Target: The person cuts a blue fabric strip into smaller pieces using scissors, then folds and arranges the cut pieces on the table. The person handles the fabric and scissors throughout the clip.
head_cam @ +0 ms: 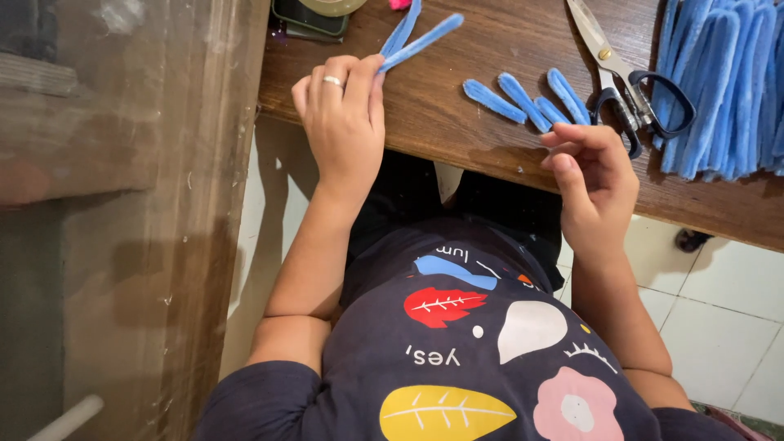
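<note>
The left hand [343, 114] pinches a folded blue pipe cleaner [416, 37] at its bend, so both ends fan out over the wooden worktop [457, 122]. The right hand [592, 175] hovers half-curled at the edge, holding nothing — just beside four short folded blue pieces [527, 98], with scissors [625, 77] and a bundle of blue pipe cleaners [723, 82] lying farther right.

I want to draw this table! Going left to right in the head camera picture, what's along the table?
Left hand pinching a bent blue pipe cleaner → short blue pieces → right hand → scissors → bundle of blue pipe cleaners.
</note>
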